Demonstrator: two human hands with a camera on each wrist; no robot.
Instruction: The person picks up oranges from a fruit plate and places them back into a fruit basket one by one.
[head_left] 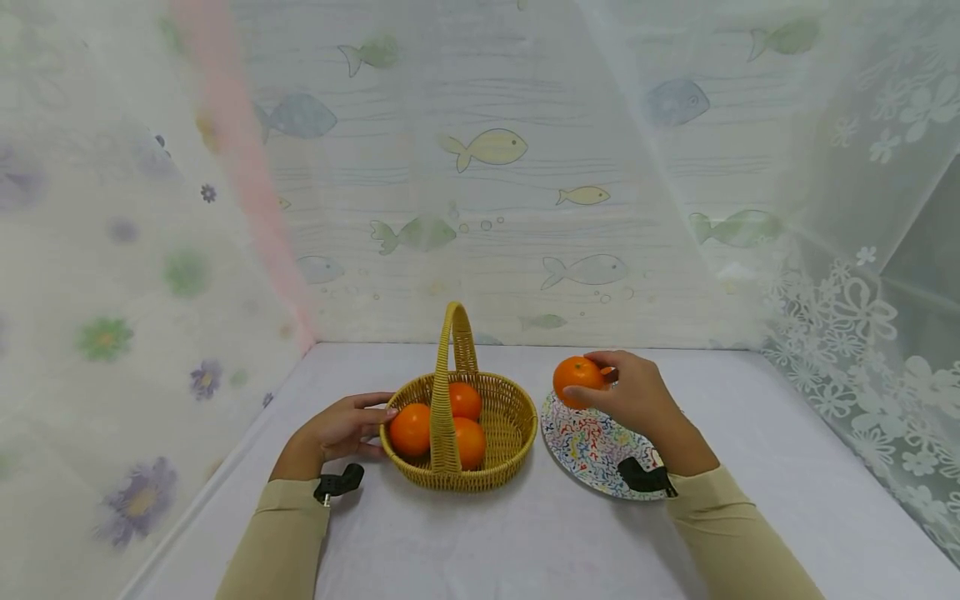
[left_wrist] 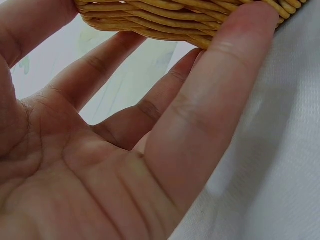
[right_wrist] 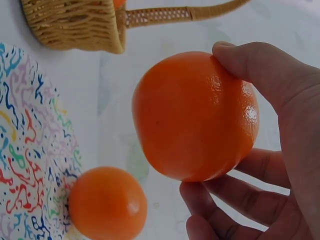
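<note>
My right hand [head_left: 637,392] holds an orange [head_left: 577,382] above the far left part of a round plate [head_left: 592,442] with a multicoloured squiggle pattern. In the right wrist view the thumb is on one side of this smooth orange [right_wrist: 195,117] and the fingers on the other. Another orange [right_wrist: 107,204] sits at the plate's edge, mostly hidden by the hand in the head view. My left hand [head_left: 345,427] touches the left side of a yellow wicker basket [head_left: 510,454], fingers extended and spread against the weave. Three oranges [head_left: 410,431] lie in the basket's left half.
The basket's tall arched handle [head_left: 444,408] rises over the oranges. A white cloth [head_left: 450,550] covers the table. Sheer curtains with fish and flower prints [head_left: 495,150] hang behind and at both sides of it.
</note>
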